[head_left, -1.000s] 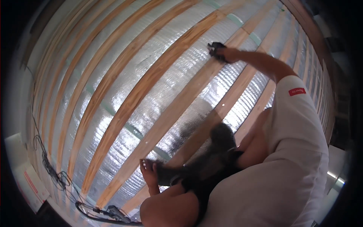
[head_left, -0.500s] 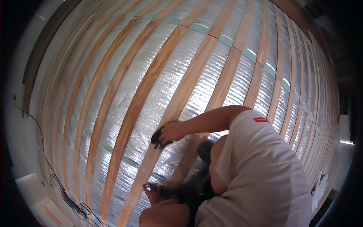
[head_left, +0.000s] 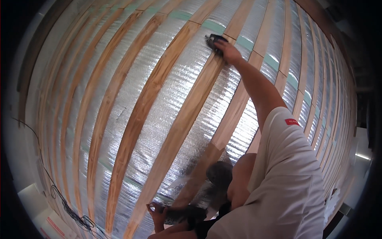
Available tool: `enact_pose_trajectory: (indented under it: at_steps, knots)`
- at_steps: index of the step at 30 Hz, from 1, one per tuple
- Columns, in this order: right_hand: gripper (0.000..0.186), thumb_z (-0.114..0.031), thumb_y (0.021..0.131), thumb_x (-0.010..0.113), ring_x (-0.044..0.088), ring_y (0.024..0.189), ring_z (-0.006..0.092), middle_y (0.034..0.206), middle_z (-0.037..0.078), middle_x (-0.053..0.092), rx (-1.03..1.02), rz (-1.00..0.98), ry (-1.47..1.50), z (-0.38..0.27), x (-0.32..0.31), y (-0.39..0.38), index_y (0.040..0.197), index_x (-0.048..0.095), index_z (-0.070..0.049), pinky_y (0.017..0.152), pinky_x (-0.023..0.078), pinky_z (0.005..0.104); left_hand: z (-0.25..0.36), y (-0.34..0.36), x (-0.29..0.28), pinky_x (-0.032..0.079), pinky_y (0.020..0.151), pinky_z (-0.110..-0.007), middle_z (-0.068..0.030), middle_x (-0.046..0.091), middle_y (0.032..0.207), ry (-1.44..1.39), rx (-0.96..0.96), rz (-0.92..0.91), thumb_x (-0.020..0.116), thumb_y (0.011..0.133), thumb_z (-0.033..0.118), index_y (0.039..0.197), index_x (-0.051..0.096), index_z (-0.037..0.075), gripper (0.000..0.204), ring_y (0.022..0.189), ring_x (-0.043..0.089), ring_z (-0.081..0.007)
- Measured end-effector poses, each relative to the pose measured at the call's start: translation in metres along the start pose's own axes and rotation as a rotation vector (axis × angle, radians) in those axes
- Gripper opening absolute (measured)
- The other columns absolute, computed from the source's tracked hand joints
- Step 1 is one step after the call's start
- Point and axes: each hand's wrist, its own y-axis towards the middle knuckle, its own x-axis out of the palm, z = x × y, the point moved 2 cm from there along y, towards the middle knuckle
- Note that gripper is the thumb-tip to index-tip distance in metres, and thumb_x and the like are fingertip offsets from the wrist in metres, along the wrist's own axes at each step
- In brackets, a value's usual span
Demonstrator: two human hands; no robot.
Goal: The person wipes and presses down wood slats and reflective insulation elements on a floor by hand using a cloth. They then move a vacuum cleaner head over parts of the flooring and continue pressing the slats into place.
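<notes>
My right hand (head_left: pixel 229 51) is stretched far forward, its fingers closed over a compact black hand-held tool (head_left: pixel 216 42) with a small projecting end. The tool rests on a long wooden batten (head_left: pixel 187 107), near a joint where two lengths meet. Low in the view, my left hand (head_left: pixel 157 215) is beside the near part of the same batten. Its thumb and fingers curl together around something small and partly shiny, too small to name. Between the battens lies silver foil sheeting (head_left: pixel 159 103).
Many parallel battens run across the foil, with green tape strips (head_left: pixel 213 26) between them. Black cable (head_left: pixel 85 220) lies tangled at the lower left. My bent leg and shoe (head_left: pixel 219 173) are close on the right of the batten. A dark beam (head_left: pixel 36 51) borders the far left.
My right hand has moved forward along the batten with the black tool, from near my knee to the joint; the arm is now extended. The left hand has stayed about where it was.
</notes>
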Motion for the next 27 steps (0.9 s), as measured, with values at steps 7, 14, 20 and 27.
enact_pose_trajectory:
  at_steps: [7,14,20,27]
  knots:
    - [0.054,-0.003,0.092,0.056,0.05,0.138,0.0385,0.154,0.012,0.051,0.057,0.137,-0.041,0.048,0.013,0.058,0.144,0.058,-0.019,0.119,0.039,0.0431,-0.036,-0.002,0.001,0.03,0.121,-0.055,-0.0379,0.007,0.163,0.175,0.015,-0.056,0.088,0.073,0.046,0.15,0.047,0.003,0.098,0.15,0.02,-0.0556]
    - [0.048,-0.015,0.092,0.06,0.057,0.129,0.0373,0.148,0.012,0.056,0.032,0.2,-0.08,0.016,0.008,0.021,0.14,0.062,-0.019,0.11,0.046,0.046,-0.008,0.004,0.011,0.029,0.122,-0.053,-0.0358,0.003,0.165,0.09,-0.069,-0.04,0.088,0.072,0.039,0.147,0.05,0.003,0.091,0.151,0.018,-0.0533]
    - [0.021,-0.015,0.087,0.065,0.07,0.069,0.0264,0.086,0.013,0.07,-0.16,0.19,-0.023,-0.25,0.052,-0.136,0.107,0.066,-0.01,0.055,0.056,0.0447,-0.022,-0.016,-0.001,0.03,0.121,-0.054,-0.0301,0.025,0.161,0.18,-0.02,0.046,0.088,0.073,0.038,0.141,0.055,0.005,0.082,0.15,0.021,-0.0519]
    - [0.048,-0.022,0.091,0.06,0.051,0.134,0.0295,0.153,0.007,0.052,-0.667,-0.129,0.326,-0.408,0.089,-0.327,0.139,0.06,-0.018,0.111,0.037,0.0493,0.088,0.039,-0.025,0.05,0.1,-0.05,-0.0211,0.063,0.126,0.45,-0.119,0.055,0.081,0.082,0.045,0.115,0.071,0.006,0.052,0.12,0.058,-0.0415]
